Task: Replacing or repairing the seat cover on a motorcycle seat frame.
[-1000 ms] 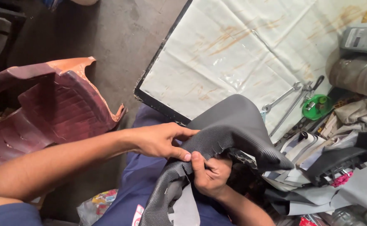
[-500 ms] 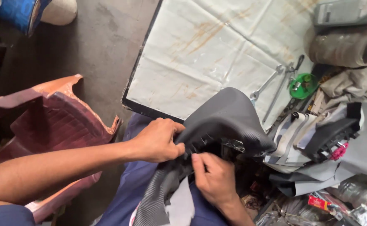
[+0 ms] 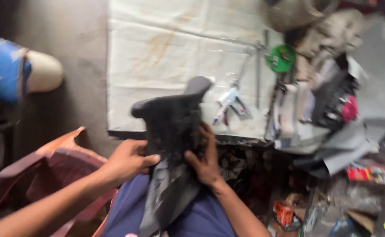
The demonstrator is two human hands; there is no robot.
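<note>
Gripping the dark grey cover from both sides, I see my left hand and right hand clamped over my lap.

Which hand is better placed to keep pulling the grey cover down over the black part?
Probably the right hand: it lies flat against the black part, beside the grey cover. The left hand only pinches the left edge.

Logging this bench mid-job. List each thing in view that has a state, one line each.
left hand: gripping the dark seat cover at its left edge
right hand: pressed on the cover's right side
dark seat cover: held upright over the lap, blurred
plastic chair: tipped over
white sheet: spread flat, stained
</note>
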